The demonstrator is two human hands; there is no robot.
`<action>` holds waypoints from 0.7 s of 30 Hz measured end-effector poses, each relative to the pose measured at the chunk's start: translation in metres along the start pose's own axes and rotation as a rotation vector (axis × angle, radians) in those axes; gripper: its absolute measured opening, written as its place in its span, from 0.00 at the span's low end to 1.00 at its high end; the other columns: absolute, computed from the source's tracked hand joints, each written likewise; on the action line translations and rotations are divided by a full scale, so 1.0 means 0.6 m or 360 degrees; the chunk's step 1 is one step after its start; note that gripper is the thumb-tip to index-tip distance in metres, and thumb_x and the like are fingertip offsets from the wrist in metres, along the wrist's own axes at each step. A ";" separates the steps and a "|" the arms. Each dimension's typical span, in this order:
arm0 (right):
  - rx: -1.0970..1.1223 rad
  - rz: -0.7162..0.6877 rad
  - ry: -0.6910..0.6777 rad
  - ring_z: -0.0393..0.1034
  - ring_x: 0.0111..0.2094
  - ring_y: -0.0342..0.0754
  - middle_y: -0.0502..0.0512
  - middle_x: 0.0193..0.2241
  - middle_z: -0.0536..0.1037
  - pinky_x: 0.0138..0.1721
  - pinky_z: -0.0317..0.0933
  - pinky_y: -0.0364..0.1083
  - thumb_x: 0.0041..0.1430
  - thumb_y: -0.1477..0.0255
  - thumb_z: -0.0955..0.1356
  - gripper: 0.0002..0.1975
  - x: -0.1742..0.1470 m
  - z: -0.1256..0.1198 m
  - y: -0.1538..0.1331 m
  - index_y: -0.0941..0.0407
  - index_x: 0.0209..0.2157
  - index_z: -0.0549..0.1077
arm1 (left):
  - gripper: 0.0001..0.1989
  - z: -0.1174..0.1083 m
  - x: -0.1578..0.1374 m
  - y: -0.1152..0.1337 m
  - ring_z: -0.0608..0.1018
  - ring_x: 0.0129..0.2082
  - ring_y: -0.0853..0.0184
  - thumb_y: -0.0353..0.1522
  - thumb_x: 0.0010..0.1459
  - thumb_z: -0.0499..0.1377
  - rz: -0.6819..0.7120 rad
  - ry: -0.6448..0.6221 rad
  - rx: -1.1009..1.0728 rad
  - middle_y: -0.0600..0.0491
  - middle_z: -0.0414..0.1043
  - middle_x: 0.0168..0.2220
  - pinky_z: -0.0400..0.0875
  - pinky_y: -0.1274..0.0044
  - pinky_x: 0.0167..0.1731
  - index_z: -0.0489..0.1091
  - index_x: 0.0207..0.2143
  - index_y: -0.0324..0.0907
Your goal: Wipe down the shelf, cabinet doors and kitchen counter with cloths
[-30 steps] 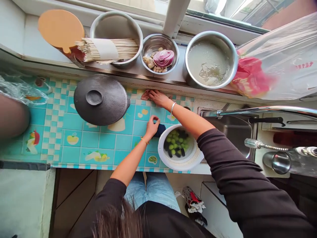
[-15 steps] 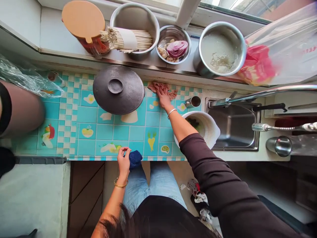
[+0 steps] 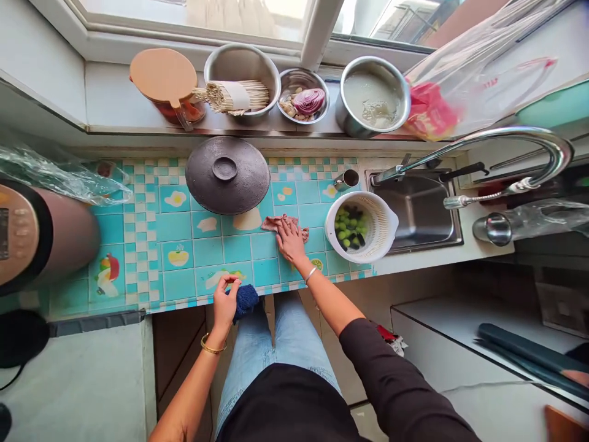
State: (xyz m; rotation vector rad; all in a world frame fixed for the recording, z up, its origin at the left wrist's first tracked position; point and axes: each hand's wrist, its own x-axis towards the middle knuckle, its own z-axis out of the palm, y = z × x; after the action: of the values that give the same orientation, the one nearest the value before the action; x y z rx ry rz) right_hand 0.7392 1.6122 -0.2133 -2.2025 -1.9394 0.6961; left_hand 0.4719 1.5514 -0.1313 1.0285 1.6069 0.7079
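My right hand lies flat with its fingers spread on a crumpled pinkish-brown cloth, pressing it onto the tiled counter. At the counter's front edge, my left hand is closed in a pinch, with a bunched navy blue cloth at its fingers; the exact grip is partly hidden. A dark lidded clay pot stands behind the hands, left of the pink cloth. Right of my right hand sits a white colander holding green and dark pieces. A small metal cup is behind the colander.
On the sill stand an orange-lidded jar, a steel pot with bundled sticks, a bowl with cut onion and a pot of cloudy liquid. The sink and faucet are right, a rice cooker left.
My right hand has drawn the pinkish cloth back from the rear of the counter toward me. My left hand stays near the front edge with the blue cloth. The view has shifted.
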 end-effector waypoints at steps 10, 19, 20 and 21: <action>-0.0038 0.0534 0.0506 0.32 0.77 0.57 0.59 0.76 0.44 0.73 0.39 0.67 0.74 0.65 0.47 0.31 0.263 -0.028 0.069 0.57 0.74 0.50 | 0.12 0.047 0.048 0.018 0.78 0.39 0.64 0.42 0.58 0.64 -0.0136 0.0013 -0.0020 0.53 0.74 0.36 0.70 0.74 0.43 0.72 0.37 0.44; 0.0115 0.0687 0.0819 0.39 0.76 0.62 0.70 0.74 0.50 0.72 0.38 0.70 0.74 0.70 0.49 0.30 0.429 -0.053 0.064 0.68 0.72 0.52 | 0.14 0.071 0.037 -0.015 0.78 0.39 0.65 0.43 0.59 0.64 -0.0200 -0.0061 0.0111 0.52 0.75 0.37 0.69 0.76 0.41 0.72 0.37 0.43; 0.0143 0.0544 0.0739 0.38 0.76 0.61 0.70 0.74 0.49 0.73 0.37 0.69 0.74 0.70 0.50 0.30 0.427 -0.049 0.044 0.68 0.72 0.51 | 0.14 0.073 0.034 -0.018 0.78 0.39 0.65 0.43 0.59 0.64 -0.0197 -0.0062 0.0132 0.52 0.75 0.37 0.69 0.76 0.42 0.72 0.37 0.43; 0.0172 0.0358 0.0648 0.37 0.76 0.60 0.69 0.74 0.49 0.74 0.35 0.67 0.75 0.70 0.51 0.30 0.421 -0.044 0.023 0.68 0.72 0.50 | 0.14 0.076 0.032 -0.018 0.78 0.39 0.65 0.43 0.59 0.64 -0.0191 -0.0062 0.0155 0.52 0.75 0.37 0.69 0.76 0.42 0.72 0.37 0.43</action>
State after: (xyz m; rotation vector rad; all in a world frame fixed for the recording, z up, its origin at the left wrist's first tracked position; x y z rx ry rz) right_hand 0.7804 1.8590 -0.2599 -2.2952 -1.4433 0.3298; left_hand 0.5116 1.5608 -0.1616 1.0002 1.6676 0.5306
